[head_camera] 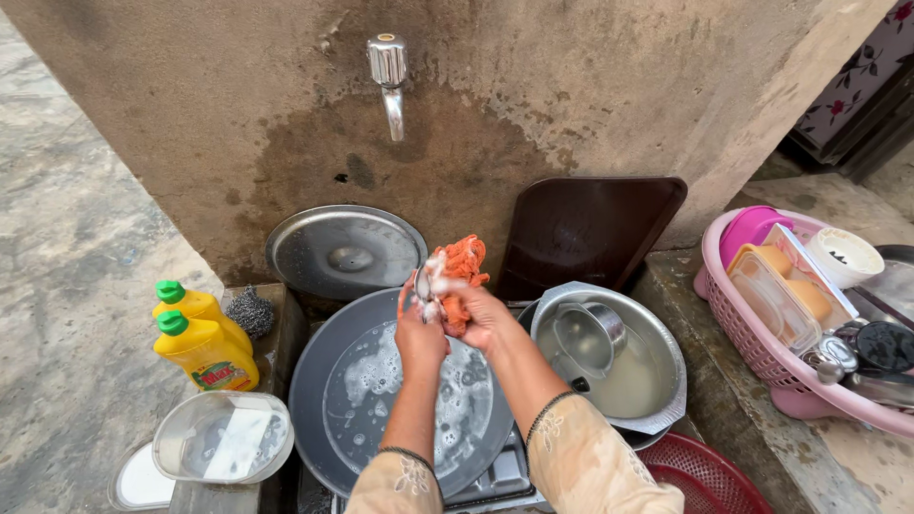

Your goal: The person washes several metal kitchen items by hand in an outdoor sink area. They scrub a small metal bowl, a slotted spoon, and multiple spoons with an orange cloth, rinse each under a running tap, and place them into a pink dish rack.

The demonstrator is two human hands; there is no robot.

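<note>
Over the soapy grey basin (pixel 324 400) below the wall tap (pixel 388 81), the left hand (pixel 419 333) pinches a small sudsy metal utensil (pixel 425 284) while the right hand (pixel 481 319) clamps an orange scrubber (pixel 463 266) against it, 2 yellow bottles (pixel 202 345) standing left.

Two hands (pixel 419 333) (pixel 486 319) show. There are two yellow bottles (pixel 205 357) (pixel 195 305) with green caps, one tap (pixel 388 81), one steel lid (pixel 345 249), one orange scrubber (pixel 462 271), one steel-wool ball (pixel 249 311), one dark tray (pixel 586 228), two baskets, pink (pixel 762 357) and red (pixel 705 476), and one large soapy pan (pixel 328 400).
</note>
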